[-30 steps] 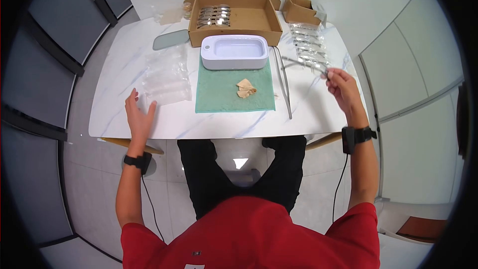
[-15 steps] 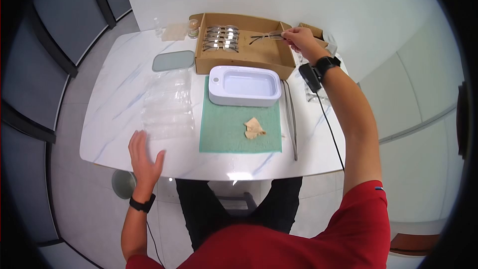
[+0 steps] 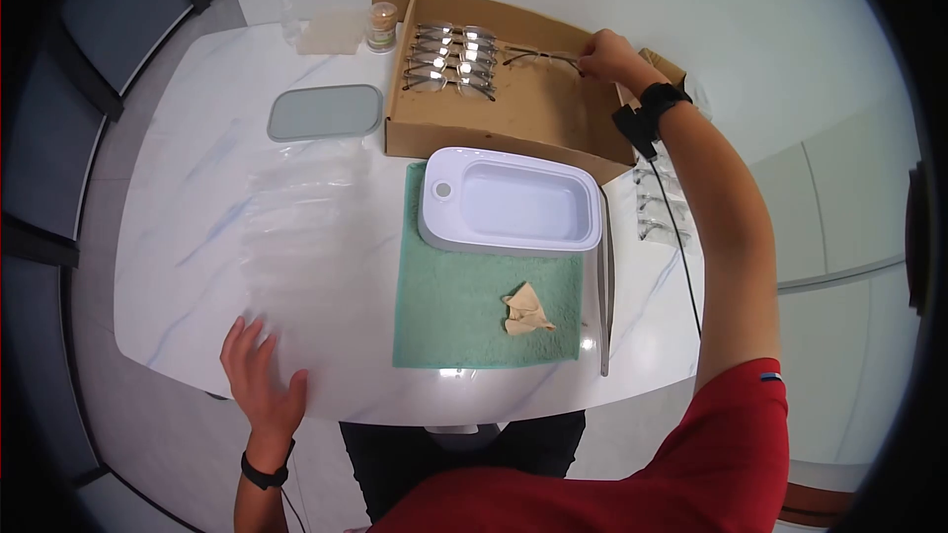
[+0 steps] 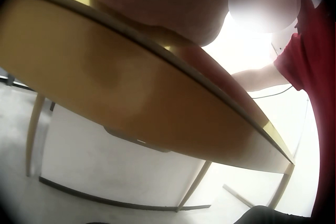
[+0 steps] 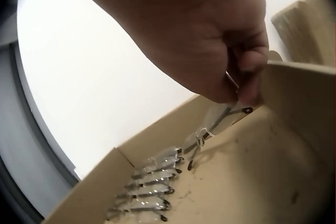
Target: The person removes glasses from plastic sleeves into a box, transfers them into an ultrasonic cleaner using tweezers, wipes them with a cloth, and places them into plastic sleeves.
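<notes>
My right hand (image 3: 614, 61) pinches a pair of eyeglasses (image 3: 543, 55) by one end, over the right half of a cardboard box (image 3: 499, 141). In the right wrist view the held eyeglasses (image 5: 202, 136) hang low over the box floor, beneath the curled fingers (image 5: 249, 90). Several other eyeglasses (image 3: 449, 67) lie in a row at the box's left side. My left hand (image 3: 263, 380) rests at the table's front left edge, fingers loosely spread and holding nothing. A clear plastic sheet (image 3: 306, 222) lies just beyond it.
A white tub (image 3: 513, 242) stands on a green towel (image 3: 464, 316) beside a crumpled beige cloth (image 3: 526, 310). Grey strips (image 3: 604, 306) lie to the right, with wrapped eyeglasses (image 3: 657, 207) past them. A grey lid (image 3: 326, 112) and a small jar (image 3: 381, 28) are back left.
My right hand has carried the eyeglasses from the table's right side into the box, lowering them beside the row. My left hand stays near the front left edge. The head view has shifted.
</notes>
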Motion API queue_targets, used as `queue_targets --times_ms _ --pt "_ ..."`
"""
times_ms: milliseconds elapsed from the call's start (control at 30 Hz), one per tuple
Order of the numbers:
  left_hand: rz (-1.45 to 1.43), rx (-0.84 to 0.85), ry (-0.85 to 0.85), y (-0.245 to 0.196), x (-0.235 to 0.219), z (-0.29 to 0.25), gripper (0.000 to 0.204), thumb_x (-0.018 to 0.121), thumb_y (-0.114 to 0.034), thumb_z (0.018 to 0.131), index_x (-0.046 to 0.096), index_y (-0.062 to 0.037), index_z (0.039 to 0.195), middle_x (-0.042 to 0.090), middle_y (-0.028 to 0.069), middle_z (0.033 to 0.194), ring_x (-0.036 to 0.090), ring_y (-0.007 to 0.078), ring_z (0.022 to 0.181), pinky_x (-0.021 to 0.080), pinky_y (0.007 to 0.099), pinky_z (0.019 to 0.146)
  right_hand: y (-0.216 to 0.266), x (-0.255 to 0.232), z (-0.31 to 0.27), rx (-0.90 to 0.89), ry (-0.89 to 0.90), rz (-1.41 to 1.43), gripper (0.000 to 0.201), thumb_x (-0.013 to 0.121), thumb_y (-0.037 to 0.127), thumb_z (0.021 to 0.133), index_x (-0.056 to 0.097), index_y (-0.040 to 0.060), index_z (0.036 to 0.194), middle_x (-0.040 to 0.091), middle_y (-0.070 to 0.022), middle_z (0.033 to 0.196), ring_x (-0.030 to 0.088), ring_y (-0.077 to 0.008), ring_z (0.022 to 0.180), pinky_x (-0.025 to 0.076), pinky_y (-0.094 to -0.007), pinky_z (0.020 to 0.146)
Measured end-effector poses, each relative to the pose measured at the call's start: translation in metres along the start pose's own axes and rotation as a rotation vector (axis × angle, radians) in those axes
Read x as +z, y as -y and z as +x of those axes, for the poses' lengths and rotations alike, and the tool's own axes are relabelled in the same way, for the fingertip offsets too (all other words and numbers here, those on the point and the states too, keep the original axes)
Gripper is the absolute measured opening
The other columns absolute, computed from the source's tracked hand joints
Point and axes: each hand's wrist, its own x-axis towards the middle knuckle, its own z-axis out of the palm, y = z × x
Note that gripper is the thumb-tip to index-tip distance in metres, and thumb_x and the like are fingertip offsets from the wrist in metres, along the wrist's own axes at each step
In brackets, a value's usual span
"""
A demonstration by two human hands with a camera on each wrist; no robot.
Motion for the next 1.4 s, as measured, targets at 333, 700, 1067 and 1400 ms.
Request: queue_targets --times_ms 333,700,1067,1400 --pt "0.035 -0.016 0.043 -0.001 -0.002 -0.003 0.042 0.064 -0.037 0.091 0.063 0.002 0.107 0.054 0.0203 0.131 0.044 0.0446 0.129 0.038 0.0526 0.102 -0.004 0.018 0.032 -0.241 -0.06 -0.516 0.014 0.064 0.01 0.077 0.074 0.0066 0.086 0.071 -0.0195 0.087 0.068 -0.0367 0.088 0.055 -0.0441 0.078" --pt "0.034 -0.029 0.079 -0.003 -0.005 -0.003 0.04 0.062 -0.035 0.091 0.064 0.0026 0.104 0.053 0.021 0.131 0.042 0.0452 0.13 0.038 0.0545 0.102 0.02 0.024 0.035 -0.233 -0.086 -0.554 0.019 0.068 0.013 0.08 0.071 0.0032 0.096 0.072 -0.0173 0.097 0.069 -0.0365 0.09 0.057 -0.0435 0.078" --pt "0.027 0.009 0.065 -0.001 -0.008 -0.007 0.038 0.061 -0.033 0.092 0.064 0.003 0.104 0.053 0.0218 0.131 0.042 0.0461 0.129 0.038 0.0559 0.102 0.005 0.031 0.03 -0.341 0.007 -0.229 0.025 0.064 0.018 0.08 0.074 0.0087 0.101 0.073 -0.015 0.09 0.069 -0.0328 0.086 0.054 -0.0406 0.081" --pt "0.054 0.097 0.017 -0.003 -0.007 -0.006 0.027 0.06 -0.018 0.091 0.063 0.0005 0.11 0.052 0.0193 0.136 0.044 0.0426 0.131 0.039 0.0508 0.102 -0.038 -0.065 -0.19 -0.196 -0.151 0.138 0.027 0.067 0.021 0.091 0.07 -0.001 0.106 0.072 -0.0085 0.086 0.065 -0.0147 0.077 0.054 -0.0308 0.073"
